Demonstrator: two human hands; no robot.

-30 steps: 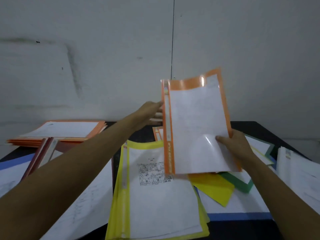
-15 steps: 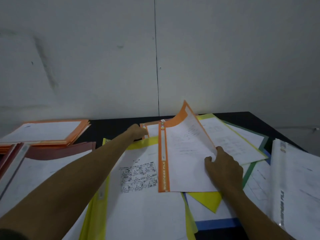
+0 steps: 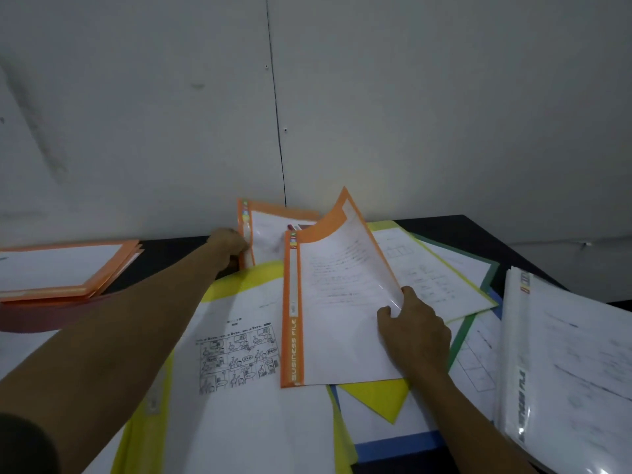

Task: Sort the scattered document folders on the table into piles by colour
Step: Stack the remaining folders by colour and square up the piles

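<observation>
1. Orange folders sit in a neat pile at the far left of the bench, with a red folder under them.
2. The left hand reaches far back. Its fingers are curled round the spine edge of the back orange folder.
3. A yellow folder with a comic page lies flat in the middle.
4. The front orange folder rests on it, with its far corner curling up.
5. The right hand pinches that folder's right edge.
6. A green folder and a white folder lie further right.
7. These folders look thin, light, bendy and slippery. The stiff spine strip looks like the best place to hold.
8. Half a second ago the back orange folder lay flat. Now it is tipped up.
</observation>
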